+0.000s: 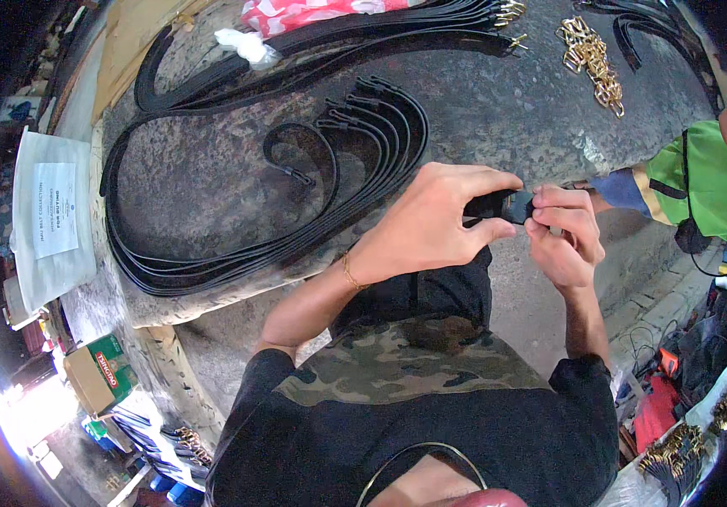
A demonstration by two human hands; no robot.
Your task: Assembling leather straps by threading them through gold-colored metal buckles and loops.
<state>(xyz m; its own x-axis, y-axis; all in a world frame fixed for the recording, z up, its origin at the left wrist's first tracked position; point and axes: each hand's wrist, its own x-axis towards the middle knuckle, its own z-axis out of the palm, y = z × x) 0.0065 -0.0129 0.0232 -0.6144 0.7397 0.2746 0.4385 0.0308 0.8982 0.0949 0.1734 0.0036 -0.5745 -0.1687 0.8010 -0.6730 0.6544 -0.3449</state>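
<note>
1. Rough grey stone worktable (499, 110) fills the upper view, cluttered floor around it; I stand at its near edge.
2. My left hand (431, 220) pinches the end of a narrow black leather strap (492, 205) between thumb and forefinger, just off the table's near edge.
3. My right hand (565, 237) meets it from the other side, fingertips closed on the same strap end; the small fitting there is too hidden to tell.
4. Thin gold bracelet (349, 272) on my left wrist.
5. Below the hands: my black and camouflage shirt (414, 372).
6. Beyond my left hand, a nested bundle of curved black straps (380, 127) lies flat on the table, tips fanned together.
7. Longer black straps (177, 262) loop round the table's left side and run up toward the far edge.
8. Far right on the table: a heap of gold metal clasps (592, 63).
9. Far edge: white crumpled plastic piece (247, 46) and red-and-white patterned cloth (296, 13).
10. Right of my hands, another person in a green shirt (702, 182).
11. Left of the table: white plastic packet with a paper label (51, 220); lower left, a green and orange cardboard box (101, 372).
</note>
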